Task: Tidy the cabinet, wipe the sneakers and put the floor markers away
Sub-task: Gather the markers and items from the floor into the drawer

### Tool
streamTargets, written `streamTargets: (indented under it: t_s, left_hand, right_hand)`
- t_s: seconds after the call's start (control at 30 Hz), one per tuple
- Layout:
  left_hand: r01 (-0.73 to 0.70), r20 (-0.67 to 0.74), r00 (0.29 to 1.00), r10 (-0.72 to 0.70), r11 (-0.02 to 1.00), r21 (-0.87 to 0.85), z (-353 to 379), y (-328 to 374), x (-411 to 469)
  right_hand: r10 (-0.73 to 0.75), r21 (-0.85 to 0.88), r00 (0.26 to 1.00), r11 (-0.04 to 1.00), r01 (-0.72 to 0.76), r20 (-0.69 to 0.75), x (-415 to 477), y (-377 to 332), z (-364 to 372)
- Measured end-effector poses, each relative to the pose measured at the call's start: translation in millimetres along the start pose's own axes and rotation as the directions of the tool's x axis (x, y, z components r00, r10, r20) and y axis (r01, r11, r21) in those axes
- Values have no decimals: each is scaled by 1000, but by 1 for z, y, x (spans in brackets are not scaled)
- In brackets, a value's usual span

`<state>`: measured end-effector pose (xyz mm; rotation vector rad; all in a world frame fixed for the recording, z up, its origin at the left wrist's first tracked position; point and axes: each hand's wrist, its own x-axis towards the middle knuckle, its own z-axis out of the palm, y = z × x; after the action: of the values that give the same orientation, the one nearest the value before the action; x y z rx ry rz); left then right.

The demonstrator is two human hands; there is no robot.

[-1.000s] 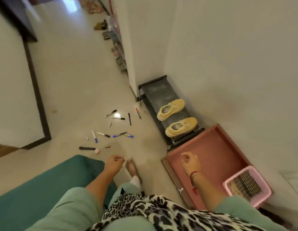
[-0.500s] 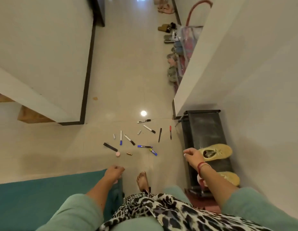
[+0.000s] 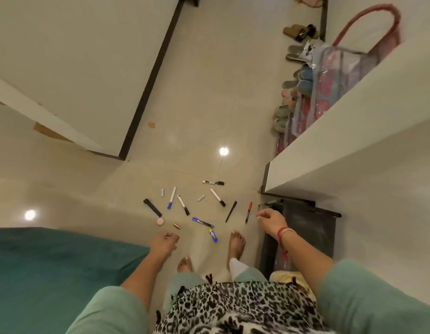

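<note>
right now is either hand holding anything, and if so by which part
Nothing is held. The left hand and the right hand hang loosely curled and empty; the markers all lie untouched on the floor.

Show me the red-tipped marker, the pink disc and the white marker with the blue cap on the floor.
red-tipped marker [image 3: 248, 213]: head view, middle of its barrel.
pink disc [image 3: 160, 221]: head view, its centre.
white marker with blue cap [image 3: 172, 198]: head view, white barrel.

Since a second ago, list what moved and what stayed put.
The right hand left the pink drawer and now hangs by the black shoe rack, near the red marker. Nothing was picked up. The left hand still hangs empty; the scattered markers lie unmoved.
</note>
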<state>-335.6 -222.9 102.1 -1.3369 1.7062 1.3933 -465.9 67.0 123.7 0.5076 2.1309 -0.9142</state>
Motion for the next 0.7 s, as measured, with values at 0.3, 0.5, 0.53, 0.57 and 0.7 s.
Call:
streamTargets:
  t_s: [0.3, 0.5, 0.53, 0.57, 0.7]
  left_hand:
    - [-15, 30, 999, 18, 995, -97, 101, 50, 119]
    - [35, 85, 996, -27, 995, -88, 170, 20, 242]
    - [31, 87, 996, -25, 997, -74, 181, 12, 263]
    - [23, 89, 996, -17, 997, -71, 192, -1, 284]
    - [36, 71, 997, -31, 997, -73, 224, -46, 360]
  right_hand:
    - [68, 26, 997, 997, -67, -25, 157, 17, 15]
    - [302, 201, 946, 940, -275, -118, 290, 96, 103]
    - [330, 215, 931, 931, -294, -158, 312, 111, 118]
    - [358, 213, 913, 924, -317, -195, 334, 129, 133]
    - [427, 136, 866, 904, -405, -259, 408, 194, 186]
